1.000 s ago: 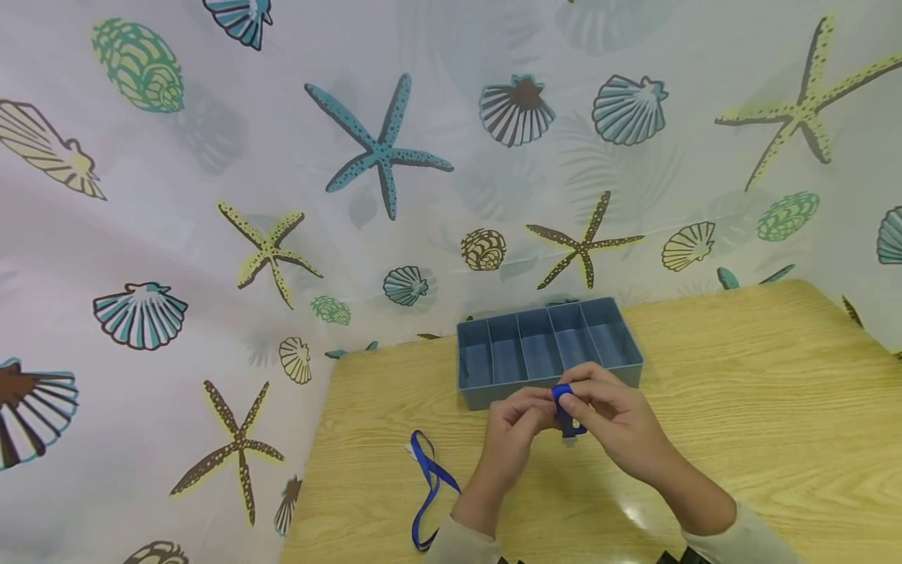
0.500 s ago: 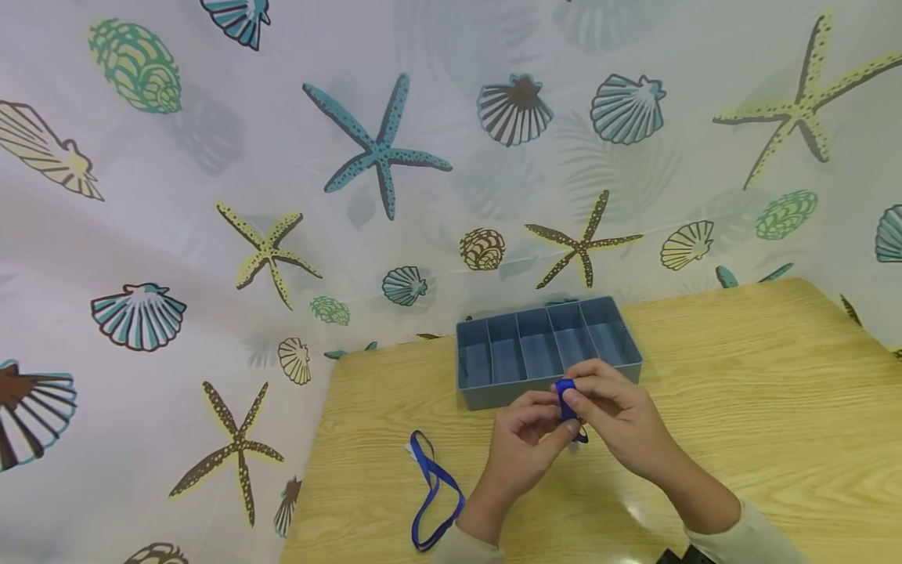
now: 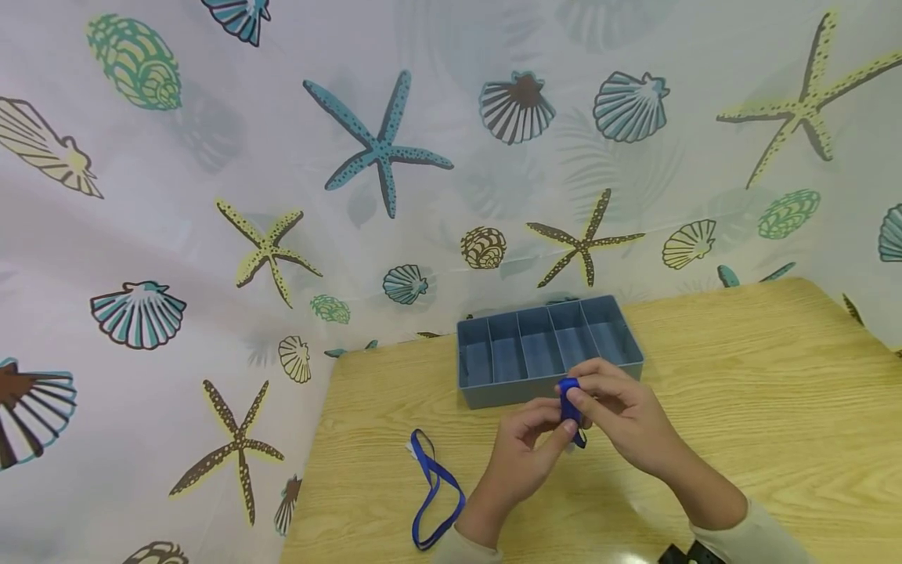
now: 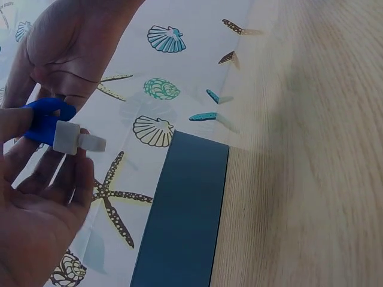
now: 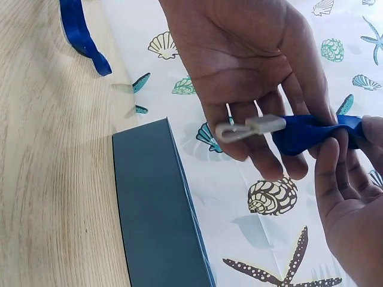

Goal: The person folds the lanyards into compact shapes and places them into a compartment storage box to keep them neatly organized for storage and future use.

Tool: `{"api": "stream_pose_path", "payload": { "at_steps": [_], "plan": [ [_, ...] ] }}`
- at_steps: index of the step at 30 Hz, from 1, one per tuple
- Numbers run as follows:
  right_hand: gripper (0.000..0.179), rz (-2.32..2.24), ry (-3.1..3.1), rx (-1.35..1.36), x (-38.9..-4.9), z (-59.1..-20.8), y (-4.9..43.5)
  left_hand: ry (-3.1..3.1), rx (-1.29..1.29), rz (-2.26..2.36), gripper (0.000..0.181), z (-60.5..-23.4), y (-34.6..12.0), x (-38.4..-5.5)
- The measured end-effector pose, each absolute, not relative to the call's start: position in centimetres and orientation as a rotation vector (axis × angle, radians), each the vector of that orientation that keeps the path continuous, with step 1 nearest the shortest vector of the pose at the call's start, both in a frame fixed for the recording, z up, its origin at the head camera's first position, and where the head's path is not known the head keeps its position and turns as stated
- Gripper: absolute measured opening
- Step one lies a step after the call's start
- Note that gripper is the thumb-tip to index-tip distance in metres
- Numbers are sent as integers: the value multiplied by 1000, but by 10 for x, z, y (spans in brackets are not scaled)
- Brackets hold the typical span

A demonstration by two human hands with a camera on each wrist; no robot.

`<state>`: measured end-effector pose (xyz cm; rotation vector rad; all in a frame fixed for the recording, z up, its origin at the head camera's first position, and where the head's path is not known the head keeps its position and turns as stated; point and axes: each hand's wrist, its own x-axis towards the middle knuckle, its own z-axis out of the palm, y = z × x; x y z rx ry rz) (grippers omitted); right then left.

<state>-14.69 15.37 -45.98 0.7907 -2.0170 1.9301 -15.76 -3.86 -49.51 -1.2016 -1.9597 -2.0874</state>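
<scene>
In the head view both hands meet over the table in front of the divided tray. My left hand (image 3: 517, 446) pinches the lower end of a folded blue lanyard (image 3: 569, 403), and my right hand (image 3: 627, 415) pinches its upper end. A white plastic clip (image 4: 69, 139) sticks out of the blue ribbon in the left wrist view. From the right wrist, the same clip (image 5: 251, 127) shows a loop-shaped end beside the left hand's fingers. A second blue lanyard (image 3: 437, 482) lies loosely looped on the table, left of the left hand.
A grey-blue tray (image 3: 550, 389) with several compartments stands at the back of the wooden table (image 3: 747, 392), just behind the hands. A shell-patterned curtain (image 3: 423, 235) hangs along the back and left side. A black object (image 3: 690, 554) shows at the bottom edge.
The left thumb and fingers have moved onto the lower part of the held lanyard, covering more of it. Both hands have shifted slightly right. The lanyard on the table has stayed put.
</scene>
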Motion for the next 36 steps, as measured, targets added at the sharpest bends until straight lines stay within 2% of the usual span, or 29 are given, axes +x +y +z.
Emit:
{"api": "stream_pose_path", "payload": {
  "at_steps": [7, 12, 15, 20, 23, 30, 36],
  "plan": [
    [23, 1968, -1976, 844, -150, -460, 159, -2123, -1119, -1930, 13, -494, -38, -154],
    [20, 1989, -1993, 823, -150, -459, 161, -2154, -1092, -1887, 9, -495, -38, -154],
    [21, 1990, -2013, 813, -149, -458, 162, -2144, -1101, -1958, 17, -495, -39, -154],
    [22, 2007, -2008, 833, -147, -455, 161, -2238, -975, -2175, 41, -490, -42, -154],
    [23, 2032, -1986, 869, -147, -454, 160, -2215, -933, -2262, 37, -489, -42, -157],
    [24, 2086, -1945, 962, -147, -454, 162, -2057, -1044, -2111, 19, -497, -42, -169],
    [26, 2136, -2020, 952, -145, -456, 162, -1979, -956, -1975, 21, -495, -48, -188]
  ]
}}
